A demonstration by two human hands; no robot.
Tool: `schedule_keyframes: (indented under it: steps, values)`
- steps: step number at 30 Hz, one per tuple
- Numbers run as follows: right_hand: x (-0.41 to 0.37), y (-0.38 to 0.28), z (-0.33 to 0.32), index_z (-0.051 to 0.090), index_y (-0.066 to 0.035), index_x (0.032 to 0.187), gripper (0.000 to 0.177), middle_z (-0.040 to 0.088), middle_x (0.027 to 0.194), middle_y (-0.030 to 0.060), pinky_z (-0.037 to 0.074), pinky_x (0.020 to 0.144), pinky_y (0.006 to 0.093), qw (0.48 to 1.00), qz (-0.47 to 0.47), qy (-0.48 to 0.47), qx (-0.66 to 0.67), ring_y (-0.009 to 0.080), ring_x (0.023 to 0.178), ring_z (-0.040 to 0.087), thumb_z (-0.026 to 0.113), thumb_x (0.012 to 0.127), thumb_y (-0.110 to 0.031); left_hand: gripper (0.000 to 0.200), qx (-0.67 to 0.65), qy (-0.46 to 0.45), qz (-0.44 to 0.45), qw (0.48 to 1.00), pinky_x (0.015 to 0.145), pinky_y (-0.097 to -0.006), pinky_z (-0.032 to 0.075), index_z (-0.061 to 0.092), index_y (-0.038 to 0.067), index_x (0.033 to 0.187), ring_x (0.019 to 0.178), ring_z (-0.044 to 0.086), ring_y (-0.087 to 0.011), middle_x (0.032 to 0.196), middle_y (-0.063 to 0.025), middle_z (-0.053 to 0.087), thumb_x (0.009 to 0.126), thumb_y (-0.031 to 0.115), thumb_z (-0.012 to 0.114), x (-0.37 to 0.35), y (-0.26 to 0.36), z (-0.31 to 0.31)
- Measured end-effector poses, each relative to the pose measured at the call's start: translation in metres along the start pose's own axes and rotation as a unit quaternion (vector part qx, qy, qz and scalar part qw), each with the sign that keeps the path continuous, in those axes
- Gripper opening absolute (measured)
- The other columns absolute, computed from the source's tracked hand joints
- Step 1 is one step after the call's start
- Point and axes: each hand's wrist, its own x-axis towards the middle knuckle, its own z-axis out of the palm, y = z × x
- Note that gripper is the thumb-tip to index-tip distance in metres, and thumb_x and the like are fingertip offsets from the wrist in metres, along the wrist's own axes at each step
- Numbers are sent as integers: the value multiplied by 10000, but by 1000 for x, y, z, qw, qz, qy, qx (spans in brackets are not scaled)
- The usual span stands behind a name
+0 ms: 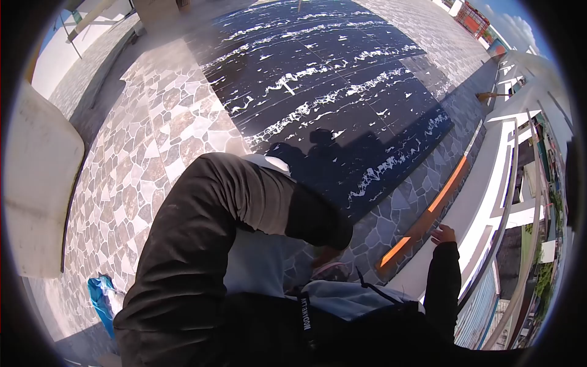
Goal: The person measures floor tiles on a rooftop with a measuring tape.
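Note:
My left arm, in a dark sleeve, bends across the front of my body. Only a small part of my left hand (328, 255) shows below the cuff, low near the stone-patterned floor; its fingers are hidden. A pinkish item (330, 271) lies close beneath it, partly covered. Over on the right, my right hand (444, 234) is at the white ledge (422, 269), its fingers slightly bent and apart, with nothing visible in them. Pale blue-grey clothing (254, 263) covers my legs. Ahead lies a dark marble-patterned surface (342, 110) with white veins, partly under my shadow.
An orange strip (449, 186) runs along the base of the ledge. Railings (510, 202) stand beyond it, above lower rooftops. A broom (489, 96) lies farther along. At left are a pale wall block (43, 183) and a blue-and-white bag (104, 300) on the floor.

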Motion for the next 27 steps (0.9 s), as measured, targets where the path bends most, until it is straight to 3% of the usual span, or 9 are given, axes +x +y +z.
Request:
schedule_keyframes:
  steps: [4, 19, 27]
  values:
    - [6, 1, -1, 454, -8, 1235, 433, 572, 1025, 181, 467, 742, 456, 1000, 6, -1, 1, 284, 855, 598, 484, 871, -241, 660, 10, -6, 1, 1000, 914, -456, 400, 664, 73, 1087, 1046, 586, -307, 1121, -122, 629, 639, 556, 708, 1, 1, -1]
    - [5, 0, -1, 450, 16, 1226, 451, 583, 965, 168, 464, 707, 436, 1000, 7, -2, 1, 278, 835, 592, 500, 858, -241, 645, 18, -8, 1, 1000, 906, -451, 408, 664, 76, 1087, 1039, 591, -304, 1114, -112, 633, 644, 542, 710, 0, 4, 0]
    - [6, 1, 1, 475, 9, 1199, 414, 569, 1011, 179, 459, 725, 441, 1000, 13, -1, 4, 284, 830, 593, 502, 867, -237, 637, 36, -20, 0, 999, 902, -449, 412, 664, 77, 1087, 1035, 593, -303, 1111, -107, 636, 646, 534, 710, 3, 7, 0]
